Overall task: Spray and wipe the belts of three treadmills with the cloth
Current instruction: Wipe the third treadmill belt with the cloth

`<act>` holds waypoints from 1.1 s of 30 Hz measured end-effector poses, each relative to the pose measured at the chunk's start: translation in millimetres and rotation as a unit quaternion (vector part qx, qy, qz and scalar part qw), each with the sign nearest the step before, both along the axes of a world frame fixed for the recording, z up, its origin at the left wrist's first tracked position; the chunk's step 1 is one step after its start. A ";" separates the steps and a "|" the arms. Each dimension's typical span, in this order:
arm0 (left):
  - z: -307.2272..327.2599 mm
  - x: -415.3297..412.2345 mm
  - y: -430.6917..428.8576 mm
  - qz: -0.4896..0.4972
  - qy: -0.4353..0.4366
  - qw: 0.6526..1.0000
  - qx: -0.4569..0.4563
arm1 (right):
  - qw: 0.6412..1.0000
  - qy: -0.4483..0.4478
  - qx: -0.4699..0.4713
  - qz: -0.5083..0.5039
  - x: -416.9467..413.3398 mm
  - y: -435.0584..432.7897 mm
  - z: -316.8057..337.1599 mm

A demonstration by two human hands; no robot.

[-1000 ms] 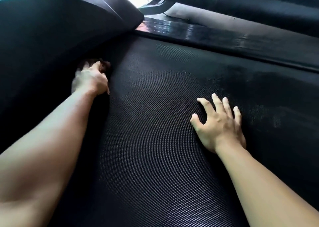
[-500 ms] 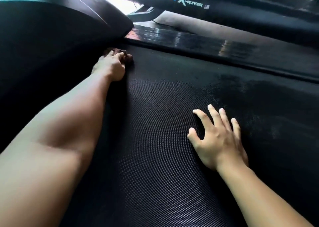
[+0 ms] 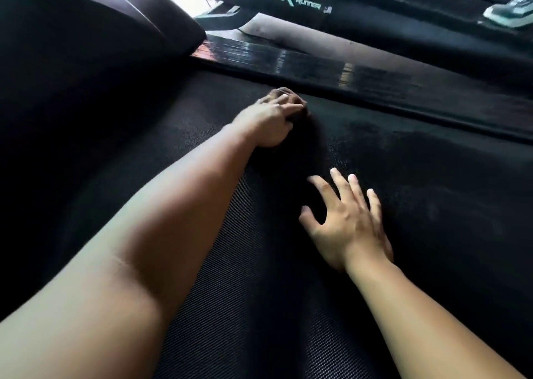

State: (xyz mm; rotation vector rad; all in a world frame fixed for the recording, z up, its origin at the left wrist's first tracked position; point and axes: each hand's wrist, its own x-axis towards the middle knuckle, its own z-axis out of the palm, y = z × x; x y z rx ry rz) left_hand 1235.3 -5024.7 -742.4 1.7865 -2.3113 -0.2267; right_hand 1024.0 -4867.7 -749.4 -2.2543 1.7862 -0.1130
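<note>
The black textured belt (image 3: pixel 432 205) fills almost the whole view, running from the near edge up to the far right. There's a darker, blotchy patch on it at the far side. Far left, the big dark motor hood (image 3: pixel 72 61) curves up over the belt's end. Along the far edge runs the glossy side rail (image 3: pixel 317 67), catching streaks of light. Beyond it sits the neighbouring treadmill (image 3: pixel 375 18), its X-Runner logo (image 3: pixel 300 1) showing on the frame.

Both bare forearms reach in from the near side. The right hand (image 3: pixel 349 223) is flat on the belt near the middle, its grip apart, fingers spread and straight, holding nothing. The left hand (image 3: pixel 268 122) is stretched further out, and its grip is clamped on the cloth (image 3: pixel 285 93). That's a dark brownish wad under the fingers, pressed onto the belt just beside the side rail.

Far right, at the top corner, a pale shoe (image 3: pixel 510 9) stands on the neighbouring treadmill.
</note>
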 end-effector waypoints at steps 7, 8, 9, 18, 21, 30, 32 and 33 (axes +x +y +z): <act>-3.2 18.6 22.8 0.004 0.031 0.999 0.000 | 1.000 -0.006 0.001 0.000 -0.3 0.4 0.0; -2.6 28.0 24.1 0.014 0.035 0.999 -0.005 | 1.000 -0.007 -0.001 0.000 -0.3 0.1 -1.1; -2.1 38.7 25.1 0.029 0.038 0.999 -0.011 | 1.000 -0.008 -0.005 0.000 -0.3 0.1 -1.6; -1.6 135.2 2.9 0.231 0.026 0.973 -0.007 | 1.000 -0.014 -0.016 -0.003 1.2 0.3 -2.6; 7.7 123.4 -4.6 0.255 0.037 0.966 0.008 | 1.000 -0.010 -0.021 -0.003 1.8 0.2 -2.9; 7.4 10.1 6.1 0.060 0.052 0.997 -0.015 | 1.000 -0.008 -0.010 -0.002 -0.2 0.7 -1.9; 3.7 -0.4 10.3 -0.003 0.046 0.999 -0.002 | 1.000 -0.008 -0.004 0.001 -0.5 0.2 -0.8; 1.8 -0.9 12.6 -0.033 0.049 0.998 0.003 | 1.000 -0.008 0.000 0.001 -0.9 0.0 -0.2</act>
